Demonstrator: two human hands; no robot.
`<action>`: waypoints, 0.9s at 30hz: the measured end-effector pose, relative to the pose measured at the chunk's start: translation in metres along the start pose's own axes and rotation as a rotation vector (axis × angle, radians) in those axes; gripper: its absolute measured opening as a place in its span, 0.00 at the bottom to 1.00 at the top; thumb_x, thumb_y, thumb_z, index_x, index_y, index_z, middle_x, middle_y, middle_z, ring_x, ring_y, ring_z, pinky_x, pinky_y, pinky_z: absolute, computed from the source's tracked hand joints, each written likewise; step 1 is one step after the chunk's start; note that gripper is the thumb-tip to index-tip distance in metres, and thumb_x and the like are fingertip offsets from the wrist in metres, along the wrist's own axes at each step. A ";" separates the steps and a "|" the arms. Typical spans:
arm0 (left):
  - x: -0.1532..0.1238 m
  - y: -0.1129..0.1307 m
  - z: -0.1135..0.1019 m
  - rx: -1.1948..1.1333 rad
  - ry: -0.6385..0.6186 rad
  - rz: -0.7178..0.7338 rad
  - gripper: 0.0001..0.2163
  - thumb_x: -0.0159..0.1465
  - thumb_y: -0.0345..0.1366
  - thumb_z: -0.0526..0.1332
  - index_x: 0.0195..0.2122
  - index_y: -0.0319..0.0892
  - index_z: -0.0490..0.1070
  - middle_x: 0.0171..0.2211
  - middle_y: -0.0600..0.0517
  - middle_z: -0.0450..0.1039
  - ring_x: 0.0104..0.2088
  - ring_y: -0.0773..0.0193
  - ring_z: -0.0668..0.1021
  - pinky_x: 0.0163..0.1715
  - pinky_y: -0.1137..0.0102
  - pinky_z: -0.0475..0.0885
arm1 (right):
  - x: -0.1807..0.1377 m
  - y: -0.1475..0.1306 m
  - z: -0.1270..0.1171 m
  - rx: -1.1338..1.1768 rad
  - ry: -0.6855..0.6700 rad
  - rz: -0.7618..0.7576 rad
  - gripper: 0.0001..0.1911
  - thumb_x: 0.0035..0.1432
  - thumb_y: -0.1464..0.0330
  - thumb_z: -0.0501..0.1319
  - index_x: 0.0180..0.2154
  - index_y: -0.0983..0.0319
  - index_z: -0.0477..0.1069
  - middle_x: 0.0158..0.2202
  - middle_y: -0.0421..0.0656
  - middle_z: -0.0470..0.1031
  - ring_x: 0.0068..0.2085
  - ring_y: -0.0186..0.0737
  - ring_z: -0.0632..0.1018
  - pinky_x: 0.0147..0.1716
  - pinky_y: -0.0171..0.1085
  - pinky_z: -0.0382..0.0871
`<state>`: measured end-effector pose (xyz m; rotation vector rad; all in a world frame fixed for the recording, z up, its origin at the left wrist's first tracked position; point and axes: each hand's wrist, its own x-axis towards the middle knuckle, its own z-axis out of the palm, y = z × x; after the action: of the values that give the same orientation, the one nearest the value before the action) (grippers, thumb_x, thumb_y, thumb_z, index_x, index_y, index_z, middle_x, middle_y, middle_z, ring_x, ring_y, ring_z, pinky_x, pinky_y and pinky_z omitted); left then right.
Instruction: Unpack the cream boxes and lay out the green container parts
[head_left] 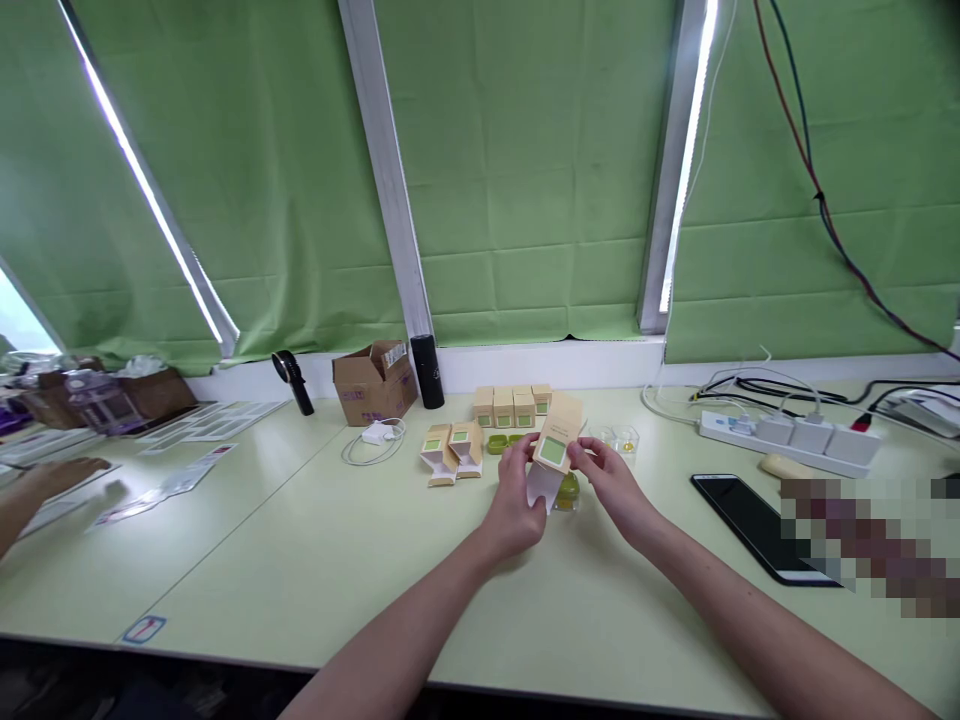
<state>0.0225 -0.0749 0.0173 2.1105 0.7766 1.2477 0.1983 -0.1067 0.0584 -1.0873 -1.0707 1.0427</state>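
Observation:
Tilted above the table, a small kraft box (564, 425) with a green label sits between my two hands. My left hand (519, 490) grips its left side, where a white flap hangs down. The fingers of my right hand (606, 478) pinch its right edge. Beneath the box, a green-yellow item (568, 492) in clear packaging is partly hidden. Two similar boxes with open flaps (452, 450) lie to the left. Behind them stand several closed kraft boxes (504, 408), with green pieces (501, 443) in front. A clear container (624, 440) is just beyond my right hand.
A cardboard carton (373, 385), a black cylinder (427, 372), a handheld fan (292, 382) and a white charger with cable (379, 432) stand left. On the right are a power strip (787, 440) and a black tablet (754, 525). Another person's hand (64, 477) rests far left.

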 end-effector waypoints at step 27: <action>0.005 0.006 -0.004 0.134 0.141 0.100 0.18 0.73 0.38 0.53 0.62 0.46 0.69 0.51 0.42 0.69 0.55 0.50 0.71 0.57 0.55 0.67 | 0.004 0.009 -0.004 0.016 -0.014 0.035 0.31 0.44 0.38 0.70 0.36 0.55 0.69 0.37 0.47 0.85 0.45 0.57 0.83 0.46 0.50 0.76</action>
<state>0.0219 -0.0746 0.0261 2.2100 0.8450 1.4469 0.2018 -0.1017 0.0502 -1.0908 -1.0565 1.0860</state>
